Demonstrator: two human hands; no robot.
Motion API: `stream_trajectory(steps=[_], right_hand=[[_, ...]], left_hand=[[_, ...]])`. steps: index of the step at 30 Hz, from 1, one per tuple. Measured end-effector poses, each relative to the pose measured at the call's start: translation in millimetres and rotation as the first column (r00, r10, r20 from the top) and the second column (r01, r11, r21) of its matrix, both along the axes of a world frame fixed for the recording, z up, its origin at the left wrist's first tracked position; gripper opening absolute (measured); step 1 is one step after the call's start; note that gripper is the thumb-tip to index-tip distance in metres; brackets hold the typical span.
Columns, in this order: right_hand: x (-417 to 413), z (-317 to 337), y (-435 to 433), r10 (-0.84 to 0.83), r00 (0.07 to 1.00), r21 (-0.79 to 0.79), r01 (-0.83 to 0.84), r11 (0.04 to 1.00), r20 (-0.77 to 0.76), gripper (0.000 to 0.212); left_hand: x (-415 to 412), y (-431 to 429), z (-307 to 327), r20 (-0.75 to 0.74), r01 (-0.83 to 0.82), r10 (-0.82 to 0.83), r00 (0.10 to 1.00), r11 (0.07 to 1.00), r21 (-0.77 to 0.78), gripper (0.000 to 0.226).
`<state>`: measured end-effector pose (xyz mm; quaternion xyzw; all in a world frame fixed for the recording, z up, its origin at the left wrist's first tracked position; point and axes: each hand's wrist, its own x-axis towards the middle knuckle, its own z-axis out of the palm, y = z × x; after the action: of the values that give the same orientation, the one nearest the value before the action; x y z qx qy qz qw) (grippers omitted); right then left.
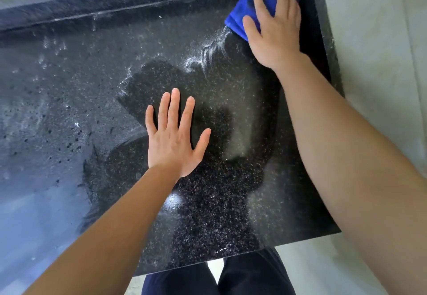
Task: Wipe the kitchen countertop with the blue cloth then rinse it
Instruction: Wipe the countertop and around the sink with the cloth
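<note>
A folded blue cloth (pixel 242 14) lies at the far right corner of the black speckled countertop (pixel 69 109). My right hand (pixel 275 33) presses flat on top of the cloth, fingers spread over it. My left hand (pixel 173 137) rests flat on the counter's middle, fingers apart, holding nothing. The counter is dusty and grey on the left; darker wiped patches with white dust lines show around my left hand and below the cloth.
A raised dark backsplash ledge (pixel 115 5) runs along the far edge. A pale wall (pixel 381 51) borders the counter's right side. The counter's front edge (pixel 242 255) is near my dark trousers (pixel 231 278).
</note>
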<state>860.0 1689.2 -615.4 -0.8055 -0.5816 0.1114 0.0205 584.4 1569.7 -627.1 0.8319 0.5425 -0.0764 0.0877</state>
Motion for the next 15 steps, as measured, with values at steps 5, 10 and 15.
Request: stream_trajectory(steps=[5,10,15], right_hand=[[-62.8,6.8,-2.6,0.002,1.000,0.045,-0.002,0.999,-0.017,0.063],[-50.6,4.5,-24.8,0.175,0.974,0.029,-0.181,0.983,0.145,0.063],[-4.1,-0.8,-1.1,-0.140,0.982,-0.023,0.144,0.989,0.126,0.072]], left_hand=[[1.1,-1.1,1.7,0.001,-0.005,0.005,1.000,1.000,-0.003,0.077],[0.7,0.2,2.4,-0.006,-0.008,0.008,1.000,1.000,-0.005,0.077],[0.3,-0.1,0.6,-0.012,-0.004,0.004,1.000,1.000,-0.013,0.077]])
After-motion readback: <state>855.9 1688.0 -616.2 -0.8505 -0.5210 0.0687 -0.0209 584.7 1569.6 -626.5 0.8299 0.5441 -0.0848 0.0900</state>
